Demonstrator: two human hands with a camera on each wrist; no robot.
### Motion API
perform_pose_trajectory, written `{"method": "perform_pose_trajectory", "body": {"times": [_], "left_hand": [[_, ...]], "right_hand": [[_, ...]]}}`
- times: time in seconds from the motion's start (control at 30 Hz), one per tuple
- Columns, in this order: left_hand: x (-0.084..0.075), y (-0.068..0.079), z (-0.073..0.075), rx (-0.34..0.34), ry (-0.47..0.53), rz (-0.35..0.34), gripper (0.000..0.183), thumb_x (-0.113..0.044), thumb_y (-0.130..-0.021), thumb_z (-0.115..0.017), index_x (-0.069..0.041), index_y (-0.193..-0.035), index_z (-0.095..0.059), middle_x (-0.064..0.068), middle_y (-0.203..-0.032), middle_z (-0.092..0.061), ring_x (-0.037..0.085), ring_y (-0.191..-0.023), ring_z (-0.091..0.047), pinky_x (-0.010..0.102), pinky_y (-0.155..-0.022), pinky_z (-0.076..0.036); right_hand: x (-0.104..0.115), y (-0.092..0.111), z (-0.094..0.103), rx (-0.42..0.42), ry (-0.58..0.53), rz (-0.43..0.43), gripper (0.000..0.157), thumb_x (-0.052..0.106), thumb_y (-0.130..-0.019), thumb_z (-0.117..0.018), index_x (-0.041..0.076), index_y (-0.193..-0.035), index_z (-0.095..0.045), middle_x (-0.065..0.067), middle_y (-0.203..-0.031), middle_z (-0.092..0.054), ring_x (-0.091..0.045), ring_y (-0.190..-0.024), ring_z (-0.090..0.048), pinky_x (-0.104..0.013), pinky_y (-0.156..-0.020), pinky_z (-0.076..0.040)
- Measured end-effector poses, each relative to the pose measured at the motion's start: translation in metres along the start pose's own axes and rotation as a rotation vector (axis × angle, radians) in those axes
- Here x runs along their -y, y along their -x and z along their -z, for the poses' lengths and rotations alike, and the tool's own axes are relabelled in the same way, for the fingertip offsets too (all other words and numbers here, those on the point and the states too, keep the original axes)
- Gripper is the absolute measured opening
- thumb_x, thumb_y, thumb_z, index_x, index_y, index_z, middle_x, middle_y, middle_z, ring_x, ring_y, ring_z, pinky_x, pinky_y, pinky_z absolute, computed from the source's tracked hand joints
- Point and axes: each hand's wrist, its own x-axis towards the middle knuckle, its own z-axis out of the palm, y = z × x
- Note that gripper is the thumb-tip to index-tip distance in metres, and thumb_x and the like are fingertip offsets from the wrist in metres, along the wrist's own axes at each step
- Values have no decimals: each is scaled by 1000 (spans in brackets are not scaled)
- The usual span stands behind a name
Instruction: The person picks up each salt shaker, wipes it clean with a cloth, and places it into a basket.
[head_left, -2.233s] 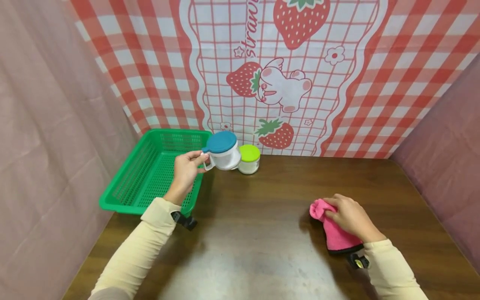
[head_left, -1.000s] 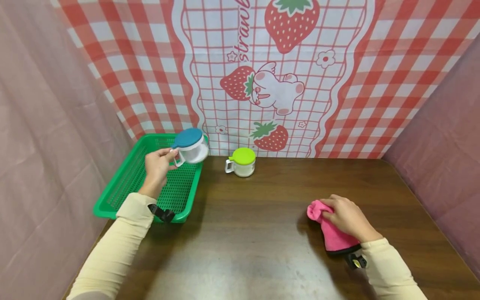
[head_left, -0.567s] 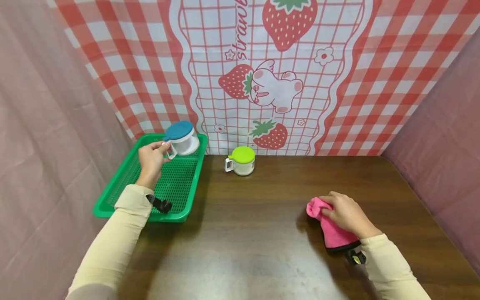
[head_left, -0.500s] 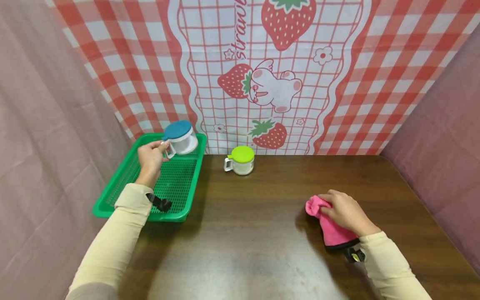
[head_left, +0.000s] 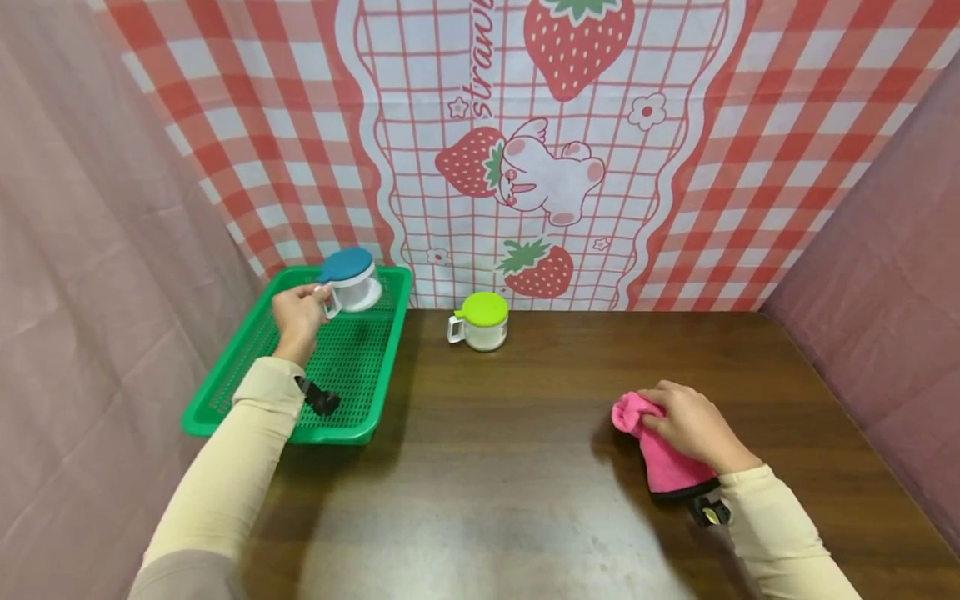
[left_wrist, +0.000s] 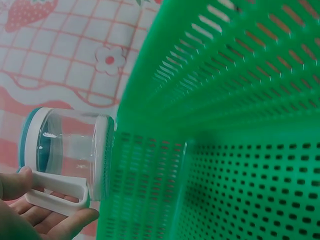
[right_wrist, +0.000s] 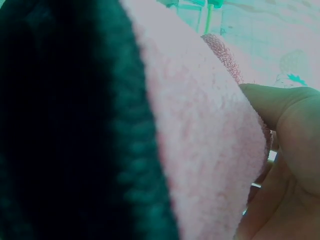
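At the left, a clear seasoning jar (head_left: 356, 292) with a blue lid and white handle is held over the back of the green basket (head_left: 403, 333). My left hand (head_left: 297, 315) pinches its handle between thumb and fingers. In the left wrist view the jar (left_wrist: 75, 150) lies sideways across the picture beside the basket's wall (left_wrist: 145, 175). My right hand (head_left: 690, 421) grips a pink cloth (head_left: 671, 462) with a dark edge, low over the right part of the table. The cloth (right_wrist: 200, 130) fills much of the right wrist view, the thumb pressed against it.
A second seasoning jar (head_left: 486, 329) with a lime green lid stands on the wooden table (head_left: 480, 450) near the back, its handle to the left. Behind rises a red and white checked strawberry curtain (head_left: 300, 125). Pinkish drapes (head_left: 90, 250) close off the left and right sides.
My left hand has carried the blue-lidded jar leftward, from beside the lime-lidded jar to over the basket, and lowered it slightly just now. The right hand keeps its grip on the cloth.
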Motion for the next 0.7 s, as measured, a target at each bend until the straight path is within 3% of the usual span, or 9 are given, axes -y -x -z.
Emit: {"method": "perform_pose_trajectory", "body": {"times": [0.27, 0.57, 0.7], "left_hand": [[6, -12, -1, -23, -48, 33, 32, -22, -95, -63, -2, -119, -68, -1, -84, -59, 7, -58, -54, 17, -50, -46], [14, -19, -2, -47, -105, 56, 31, -19, -94, -63, -2, -120, -68, 0, -83, -59, 5, -54, -51, 16, -48, -45], [19, -23, 1, -65, -129, 69, 32, -18, -93, -63, -1, -120, -68, 6, -92, -62, 4, -52, -50, 16, -47, -45]], "right_hand": [[-1, 0, 1, 0, 7, 1, 29, 8, -78, -73, 1, -107, -73, 0, -74, -57, -16, -65, -45, -32, -59, -37], [-2, -2, 2, -5, 4, 11, 29, 7, -79, -73, 1, -107, -73, 0, -72, -54, -15, -63, -42, -30, -59, -35], [-2, -4, 3, 1, 5, 8, 30, 7, -79, -73, -1, -108, -72, -1, -72, -54, -15, -63, -42, -31, -59, -34]]}}
